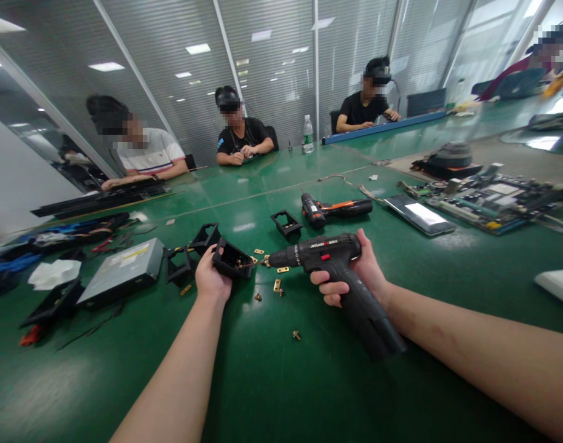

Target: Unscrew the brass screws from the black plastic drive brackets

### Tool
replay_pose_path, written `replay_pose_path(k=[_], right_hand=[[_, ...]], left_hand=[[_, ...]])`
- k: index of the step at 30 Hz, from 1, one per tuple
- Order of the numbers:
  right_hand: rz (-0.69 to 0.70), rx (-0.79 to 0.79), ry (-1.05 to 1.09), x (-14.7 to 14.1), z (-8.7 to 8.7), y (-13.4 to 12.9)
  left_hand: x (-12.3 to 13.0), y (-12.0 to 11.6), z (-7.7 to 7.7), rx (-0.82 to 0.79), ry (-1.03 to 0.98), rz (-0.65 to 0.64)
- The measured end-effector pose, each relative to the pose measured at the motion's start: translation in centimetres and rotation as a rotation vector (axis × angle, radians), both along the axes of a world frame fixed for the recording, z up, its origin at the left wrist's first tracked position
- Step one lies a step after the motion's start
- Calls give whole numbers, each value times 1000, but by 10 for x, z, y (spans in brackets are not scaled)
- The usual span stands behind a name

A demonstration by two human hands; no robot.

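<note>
Bare forearms [466, 338]; matte drill [343, 267]; hollow boxy frame [232, 256].

Single head-worn view, facing forward and down, close behind the hands [215, 282], across green table [263, 381] to glass wall [281, 67]

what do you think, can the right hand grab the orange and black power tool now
Probably not: the right hand is full, gripping the black drill, though the orange and black power tool lies close beyond it.

Both forearms [470, 335] — long, tapering toward the wrists [218, 296] — are bare (the fingers [334, 287] likewise).
</note>
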State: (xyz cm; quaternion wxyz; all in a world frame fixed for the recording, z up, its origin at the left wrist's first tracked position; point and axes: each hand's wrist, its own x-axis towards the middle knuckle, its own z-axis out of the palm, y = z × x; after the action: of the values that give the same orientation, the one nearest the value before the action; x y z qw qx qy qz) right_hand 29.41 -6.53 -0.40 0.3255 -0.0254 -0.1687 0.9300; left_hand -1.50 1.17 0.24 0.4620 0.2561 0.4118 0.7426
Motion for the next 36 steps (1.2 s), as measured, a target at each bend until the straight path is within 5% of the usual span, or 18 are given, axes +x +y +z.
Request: replay_pose_path(k=[36], right_hand=[[-1,-64,-39,0,0,1]], left_hand=[[3,3,-8,-35,59,-23]])
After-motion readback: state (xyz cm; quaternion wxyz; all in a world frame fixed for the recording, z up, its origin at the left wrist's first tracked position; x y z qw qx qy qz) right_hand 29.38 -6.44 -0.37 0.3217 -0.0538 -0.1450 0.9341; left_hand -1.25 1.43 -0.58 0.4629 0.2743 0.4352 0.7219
